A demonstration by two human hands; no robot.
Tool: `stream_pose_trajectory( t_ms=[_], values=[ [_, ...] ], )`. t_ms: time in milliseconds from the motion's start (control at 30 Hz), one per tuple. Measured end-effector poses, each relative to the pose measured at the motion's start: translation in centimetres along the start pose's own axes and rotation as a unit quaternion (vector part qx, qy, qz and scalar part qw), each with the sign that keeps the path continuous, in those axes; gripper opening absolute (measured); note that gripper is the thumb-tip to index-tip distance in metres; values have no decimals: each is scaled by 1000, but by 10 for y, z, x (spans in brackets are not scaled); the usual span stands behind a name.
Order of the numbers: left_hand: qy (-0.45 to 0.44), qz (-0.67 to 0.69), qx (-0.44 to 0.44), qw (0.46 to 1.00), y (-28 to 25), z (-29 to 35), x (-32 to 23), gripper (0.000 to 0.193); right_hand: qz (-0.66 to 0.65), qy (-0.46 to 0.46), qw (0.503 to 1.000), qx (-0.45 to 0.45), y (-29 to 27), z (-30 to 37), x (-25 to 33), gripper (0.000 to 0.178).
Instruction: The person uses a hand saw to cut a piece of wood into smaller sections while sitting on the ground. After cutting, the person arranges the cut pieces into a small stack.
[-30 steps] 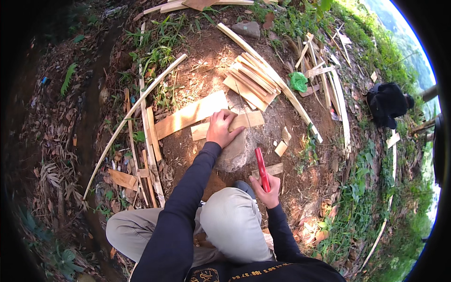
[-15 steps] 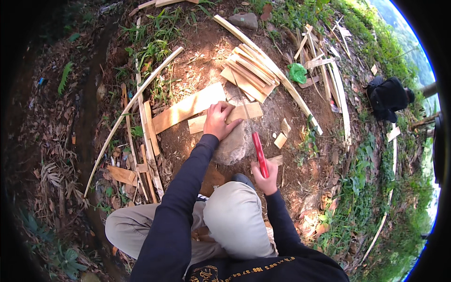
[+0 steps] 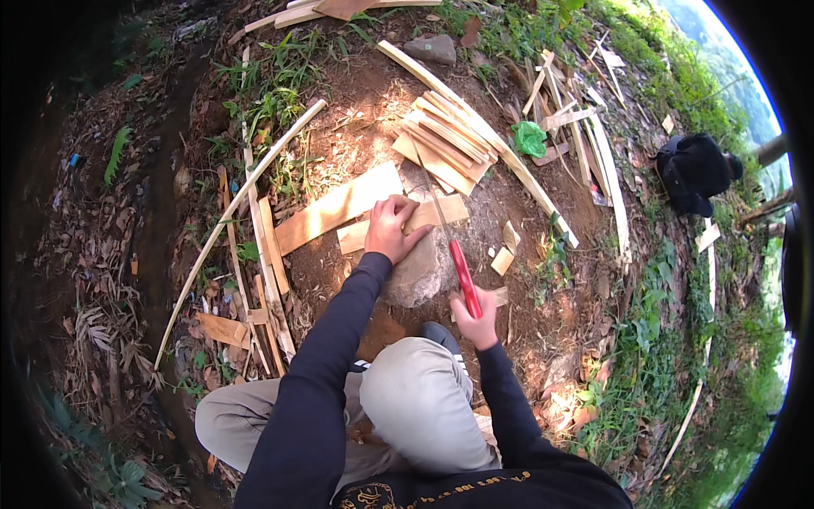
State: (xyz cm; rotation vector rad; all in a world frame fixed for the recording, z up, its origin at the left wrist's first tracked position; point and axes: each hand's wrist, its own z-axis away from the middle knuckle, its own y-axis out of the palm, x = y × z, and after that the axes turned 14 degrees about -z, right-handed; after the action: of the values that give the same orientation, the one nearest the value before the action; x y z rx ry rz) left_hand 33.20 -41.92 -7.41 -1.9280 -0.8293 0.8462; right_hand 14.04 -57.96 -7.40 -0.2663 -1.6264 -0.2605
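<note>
My left hand (image 3: 392, 231) presses a short wooden board (image 3: 454, 209) down on a grey rock (image 3: 415, 282), fingers bent over it. In my closed right hand (image 3: 478, 321) is the red handle of a saw (image 3: 463, 276). Its thin blade, seen nearly edge-on, points away from me and crosses the board to the right of my left fingers. Whether the teeth are in the wood I cannot tell. A wider plank (image 3: 326, 214) lies on the ground just beyond the board's left end.
Beyond the rock lies a stack of wooden strips (image 3: 445, 136) beside a long curved strip (image 3: 475, 119). More long strips (image 3: 225, 220) lie at left. Small offcuts (image 3: 503, 259) sit right of the rock. A green plastic bag (image 3: 529, 138) and a black bag (image 3: 697, 174) are farther right.
The saw has slid slightly forward across the board with my right hand. My left hand stays on the board. The whole view has shifted a little.
</note>
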Motion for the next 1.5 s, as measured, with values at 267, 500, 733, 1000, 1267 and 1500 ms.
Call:
stream_pose_trajectory(
  t_ms=[267, 500, 733, 1000, 1267, 1500],
  values=[
    [10, -17, -23, 1000, 2, 1, 7, 53, 17, -31, 999, 18, 0, 27, 20, 23],
    [-4, -12, 1, 1000, 3, 5, 7, 52, -34, -1, 999, 22, -19, 49, 5, 21],
    [-7, 15, 3, 1000, 2, 5, 3, 52, 11, -4, 1000, 18, 2, -1, 8, 23],
    [-8, 4, 7, 1000, 4, 3, 1, 52, 33, -134, 990, -34, 18, -23, 7, 28],
    [7, 10, -13, 1000, 8, 0, 3, 50, -50, -2, 999, -1, 11, -17, 3, 25],
    [15, -19, -17, 1000, 3, -1, 4, 51, -29, -13, 999, 18, -12, 41, 23, 25]
  ],
)
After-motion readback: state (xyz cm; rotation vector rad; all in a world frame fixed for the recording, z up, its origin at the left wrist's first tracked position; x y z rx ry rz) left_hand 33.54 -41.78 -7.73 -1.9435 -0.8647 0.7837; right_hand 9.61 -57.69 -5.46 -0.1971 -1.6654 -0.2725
